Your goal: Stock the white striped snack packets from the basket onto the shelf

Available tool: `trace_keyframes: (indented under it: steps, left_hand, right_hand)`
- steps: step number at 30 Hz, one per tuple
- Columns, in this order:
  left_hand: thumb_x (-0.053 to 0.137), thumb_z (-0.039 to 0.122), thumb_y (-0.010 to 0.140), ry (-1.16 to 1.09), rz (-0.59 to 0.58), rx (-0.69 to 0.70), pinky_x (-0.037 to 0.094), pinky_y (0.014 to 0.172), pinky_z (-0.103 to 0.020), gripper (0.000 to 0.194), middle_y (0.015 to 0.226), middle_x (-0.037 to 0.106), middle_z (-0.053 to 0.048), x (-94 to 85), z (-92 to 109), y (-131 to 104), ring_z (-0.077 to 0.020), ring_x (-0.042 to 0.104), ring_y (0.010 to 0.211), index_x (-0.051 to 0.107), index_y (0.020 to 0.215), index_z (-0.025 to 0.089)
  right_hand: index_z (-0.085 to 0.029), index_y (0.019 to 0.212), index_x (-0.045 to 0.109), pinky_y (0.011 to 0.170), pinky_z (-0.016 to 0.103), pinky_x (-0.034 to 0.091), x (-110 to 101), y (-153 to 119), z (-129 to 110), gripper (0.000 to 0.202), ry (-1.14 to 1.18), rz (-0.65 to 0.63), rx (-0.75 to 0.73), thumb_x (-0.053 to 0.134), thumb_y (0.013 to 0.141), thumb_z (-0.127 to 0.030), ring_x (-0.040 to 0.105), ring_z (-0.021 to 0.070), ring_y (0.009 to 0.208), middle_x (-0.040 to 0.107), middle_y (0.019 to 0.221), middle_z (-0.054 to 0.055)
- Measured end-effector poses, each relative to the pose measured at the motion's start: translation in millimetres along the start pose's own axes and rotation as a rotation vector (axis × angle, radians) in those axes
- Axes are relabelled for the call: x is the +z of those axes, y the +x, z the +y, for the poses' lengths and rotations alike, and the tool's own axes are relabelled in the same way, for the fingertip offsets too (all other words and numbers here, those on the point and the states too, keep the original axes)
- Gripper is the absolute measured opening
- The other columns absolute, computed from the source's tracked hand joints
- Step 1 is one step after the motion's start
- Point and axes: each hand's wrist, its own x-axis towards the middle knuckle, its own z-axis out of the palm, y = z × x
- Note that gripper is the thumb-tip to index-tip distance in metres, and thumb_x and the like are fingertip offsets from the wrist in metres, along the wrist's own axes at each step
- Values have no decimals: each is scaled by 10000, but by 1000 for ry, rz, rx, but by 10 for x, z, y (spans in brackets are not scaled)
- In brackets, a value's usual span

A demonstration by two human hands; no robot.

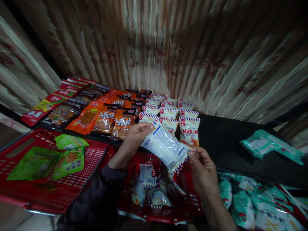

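Between my two hands is a white snack bag [166,146] with blue print and striped ends, its back facing up. My left hand [136,136] pinches its upper left end. At the lower right end, my right hand [203,166] grips it with thumb and fingers. The bag is tilted above a red basket [190,195] that holds several similar bags [146,176]. Just beyond, several white snack bags [190,130] stand in rows on the black shelf [216,138], their fronts facing me.
Orange snack bags [124,120] and red snack bags [45,102] fill the shelf's left side. Green packets [71,160] lie in another red basket [93,160]. Two teal packets [269,146] rest on the shelf's right, with teal bags [243,205] below. A striped curtain [156,48] hangs behind.
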Motion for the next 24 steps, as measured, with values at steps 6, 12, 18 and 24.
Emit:
trace_keyframes:
  steps: [6,12,18,24]
  left_hand:
    - [820,413,631,-60,-70,-42,405,504,-201,293,627,670,15,37,-14,-11,-94,547,526,726,727,154]
    - [812,354,687,-138,-255,-112,542,575,-244,267,723,714,-52,70,-6,-28,-156,668,633,735,810,129]
    - [777,319,736,-192,-242,-128,601,604,-291,303,830,760,-114,130,-59,-30,-215,730,696,722,950,112]
    - [763,336,741,-147,-168,-99,608,571,-265,282,768,758,-108,166,-73,-33,-184,714,624,725,865,86]
  right_hand:
    - [-236,812,639,673,287,482,15,16,-79,332,31,50,-13,853,626,-409,612,137,670,696,763,-31]
    - [-225,792,621,598,253,449,-21,60,-143,329,53,87,-60,852,629,-392,569,114,609,660,728,-38]
    - [-235,923,624,710,301,510,-65,91,-81,330,-26,68,-96,803,699,-399,637,152,760,680,867,-7]
    - [-271,1258,588,1078,516,384,-119,-21,-119,376,-763,-66,-788,613,883,-285,477,285,1326,555,1380,97]
